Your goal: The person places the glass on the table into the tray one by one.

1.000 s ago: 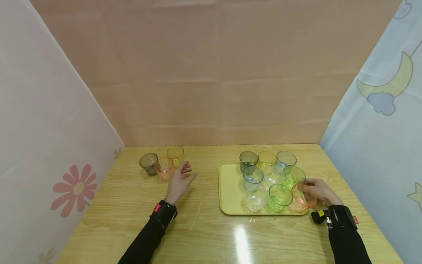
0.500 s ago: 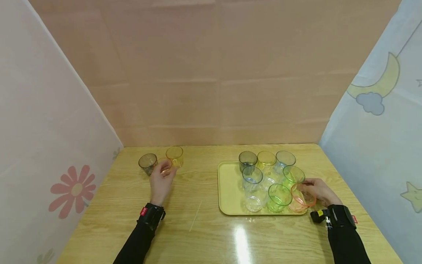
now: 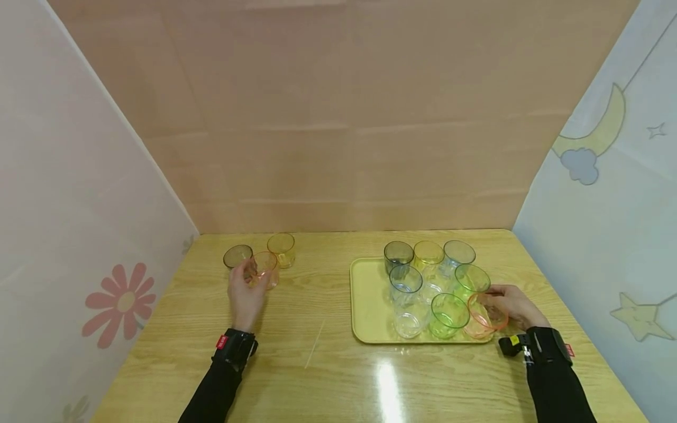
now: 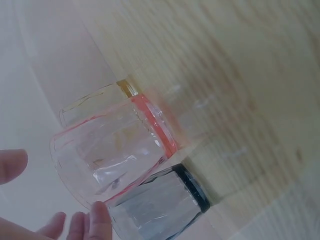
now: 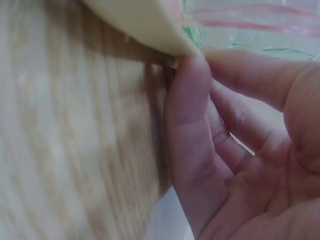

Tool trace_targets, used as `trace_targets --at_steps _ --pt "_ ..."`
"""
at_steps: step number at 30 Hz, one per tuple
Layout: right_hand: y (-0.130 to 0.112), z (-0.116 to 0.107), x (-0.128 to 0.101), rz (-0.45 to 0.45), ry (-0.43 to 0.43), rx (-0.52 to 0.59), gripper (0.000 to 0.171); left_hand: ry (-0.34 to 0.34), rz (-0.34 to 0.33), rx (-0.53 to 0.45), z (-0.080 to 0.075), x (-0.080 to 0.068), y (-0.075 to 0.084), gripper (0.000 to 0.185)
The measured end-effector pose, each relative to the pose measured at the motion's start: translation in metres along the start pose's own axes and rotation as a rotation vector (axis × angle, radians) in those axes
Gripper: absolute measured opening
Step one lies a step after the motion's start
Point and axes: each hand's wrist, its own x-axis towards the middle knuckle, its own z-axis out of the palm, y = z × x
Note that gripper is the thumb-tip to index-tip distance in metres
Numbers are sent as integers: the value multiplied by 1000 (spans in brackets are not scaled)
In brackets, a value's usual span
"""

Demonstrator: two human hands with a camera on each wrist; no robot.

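Observation:
My left hand (image 3: 247, 299) reaches to a pink-orange glass (image 3: 266, 271) standing on the table at the left. In the left wrist view its thumb (image 4: 12, 166) is apart from the glass, while the fingers (image 4: 100, 220) are by the rim, contact unclear. A dark grey glass (image 3: 237, 256) and a yellow glass (image 3: 282, 251) stand close beside it. At the right, my right hand (image 3: 515, 305) pinches the edge of the yellow tray (image 3: 366, 329) between thumb and finger. An orange-rimmed glass (image 3: 489, 320) stands on the tray right beside this hand.
Several glasses crowd the tray's middle and right, among them a green glass (image 3: 448, 317), a dark grey glass (image 3: 398, 255) and a blue-rimmed glass (image 3: 406, 282). The tray's left strip is bare. A brown backdrop (image 3: 338, 147) and side curtains (image 3: 597, 235) enclose the wooden table (image 3: 285, 376).
My left hand has moved left, from right of the small glass group, across the pink-orange glass to its left front side. The right hand stays at the tray's edge.

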Motion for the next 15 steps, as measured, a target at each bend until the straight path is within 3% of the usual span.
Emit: trace_targets --at_steps 7,15 --pt "2 0 1 2 5 -10 37 -47 -38 40 0 1 -2 63" --pt "1 -1 1 -23 -17 25 42 -83 -56 41 3 3 -3 69"
